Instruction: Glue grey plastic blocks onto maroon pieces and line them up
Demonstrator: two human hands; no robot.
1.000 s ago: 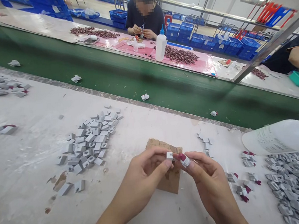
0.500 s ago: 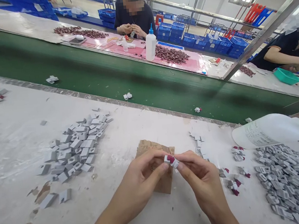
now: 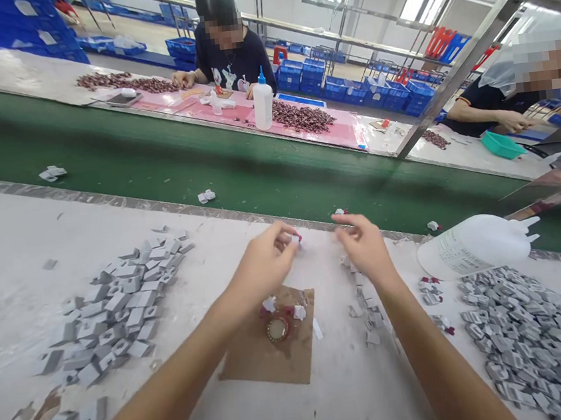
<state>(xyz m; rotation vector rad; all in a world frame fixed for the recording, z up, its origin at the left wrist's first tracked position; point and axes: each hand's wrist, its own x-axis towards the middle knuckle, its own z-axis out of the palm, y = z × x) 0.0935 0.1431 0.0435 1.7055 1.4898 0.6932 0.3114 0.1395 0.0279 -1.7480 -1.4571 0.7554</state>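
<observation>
My left hand (image 3: 271, 256) reaches over the white table with its fingers closed on a small grey and red piece (image 3: 295, 239). To its right, my right hand (image 3: 361, 241) has thumb and fingers apart, with nothing between them. Below my left hand lies a brown cardboard square (image 3: 291, 362), bearing a small round dish (image 3: 277, 329) with red around it and two small pale pieces. Loose grey pieces (image 3: 371, 317) form a strip beside my right forearm.
Grey blocks (image 3: 114, 301) are heaped at left, smaller grey parts (image 3: 539, 336) at right beside a lying white bottle (image 3: 475, 246). A green belt (image 3: 157, 176) carries small pieces. Across it, two people work near a blue-capped bottle (image 3: 263, 105).
My hands have moved apart and forward toward the belt. The small piece stays in my left hand; my right hand has let go. The cardboard and round dish are now uncovered.
</observation>
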